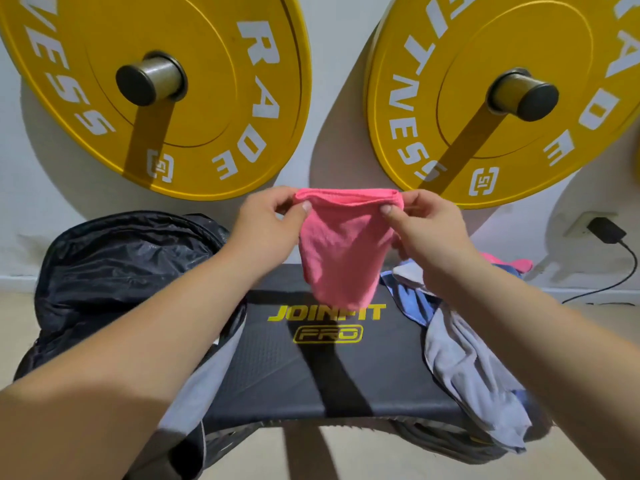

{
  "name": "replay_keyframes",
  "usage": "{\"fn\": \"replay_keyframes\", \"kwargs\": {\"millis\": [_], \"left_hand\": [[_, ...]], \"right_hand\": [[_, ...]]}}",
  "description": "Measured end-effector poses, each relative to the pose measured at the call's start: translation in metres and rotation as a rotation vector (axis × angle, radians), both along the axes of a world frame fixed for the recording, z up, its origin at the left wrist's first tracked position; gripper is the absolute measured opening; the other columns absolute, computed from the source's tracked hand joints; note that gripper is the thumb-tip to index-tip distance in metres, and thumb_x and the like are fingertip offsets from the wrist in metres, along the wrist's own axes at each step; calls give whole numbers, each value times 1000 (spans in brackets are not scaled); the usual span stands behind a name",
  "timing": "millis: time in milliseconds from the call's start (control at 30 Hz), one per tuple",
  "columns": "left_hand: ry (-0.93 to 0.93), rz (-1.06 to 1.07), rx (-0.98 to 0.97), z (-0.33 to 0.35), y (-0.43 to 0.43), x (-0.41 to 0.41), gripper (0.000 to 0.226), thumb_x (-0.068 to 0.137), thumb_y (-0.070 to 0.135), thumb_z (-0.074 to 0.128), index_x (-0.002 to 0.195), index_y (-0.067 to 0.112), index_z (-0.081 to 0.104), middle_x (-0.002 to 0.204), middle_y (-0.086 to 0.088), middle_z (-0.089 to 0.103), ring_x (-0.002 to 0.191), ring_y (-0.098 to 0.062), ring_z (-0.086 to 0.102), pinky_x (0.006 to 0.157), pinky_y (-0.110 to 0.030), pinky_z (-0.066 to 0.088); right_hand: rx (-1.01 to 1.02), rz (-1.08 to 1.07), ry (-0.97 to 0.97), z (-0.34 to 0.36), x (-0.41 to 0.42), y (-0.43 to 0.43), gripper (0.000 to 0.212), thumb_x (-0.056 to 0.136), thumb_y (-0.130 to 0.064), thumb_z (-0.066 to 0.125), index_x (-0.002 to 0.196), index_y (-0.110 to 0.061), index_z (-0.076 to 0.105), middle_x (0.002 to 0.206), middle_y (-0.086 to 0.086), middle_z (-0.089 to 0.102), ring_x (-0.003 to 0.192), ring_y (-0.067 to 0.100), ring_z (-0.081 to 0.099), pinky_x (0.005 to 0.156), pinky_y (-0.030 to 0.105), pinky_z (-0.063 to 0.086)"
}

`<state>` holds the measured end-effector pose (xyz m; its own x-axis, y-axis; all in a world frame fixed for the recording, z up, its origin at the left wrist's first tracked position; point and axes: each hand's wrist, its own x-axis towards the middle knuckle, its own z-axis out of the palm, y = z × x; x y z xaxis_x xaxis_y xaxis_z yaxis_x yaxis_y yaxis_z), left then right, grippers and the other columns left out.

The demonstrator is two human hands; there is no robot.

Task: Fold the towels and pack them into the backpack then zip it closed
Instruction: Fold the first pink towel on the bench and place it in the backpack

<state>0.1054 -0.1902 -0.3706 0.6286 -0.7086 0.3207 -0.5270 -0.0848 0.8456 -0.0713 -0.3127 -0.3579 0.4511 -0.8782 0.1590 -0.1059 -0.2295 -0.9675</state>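
A pink towel (341, 251) hangs in the air above the black bench, folded over so its top edge is doubled. My left hand (266, 223) pinches its upper left corner and my right hand (427, 226) pinches its upper right corner. The black backpack (117, 268) lies open on the left end of the bench, its dark lining showing. A heap of grey and blue towels (464, 355) lies on the right end of the bench. Another pink towel (512, 263) peeks out behind my right forearm.
The black bench (311, 368) bears yellow lettering. Two big yellow weight plates (221, 98) (460, 109) hang on pegs on the white wall behind. A black charger (606, 230) sits in a wall socket at the right, its cable running down to the floor.
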Motion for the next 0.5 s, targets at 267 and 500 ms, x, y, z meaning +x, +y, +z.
{"fn": "replay_keyframes", "kwargs": {"millis": [267,500], "left_hand": [[62,-102,169,-78,10,1,15,89,2,64,90,15,70,71,9,65,55,3,55,60,-14,45],[-159,-411,628,-171,40,-5,12,88,18,68,84,27,61,76,10,63,67,-7,54,65,-28,46]], "right_hand": [[-37,144,263,-92,-6,-5,6,78,-9,68,81,-12,64,67,16,68,57,18,55,58,32,45],[-409,648,975,-187,-34,9,7,75,-26,55,80,-24,50,87,-11,42,88,24,58,76,40,52]]}}
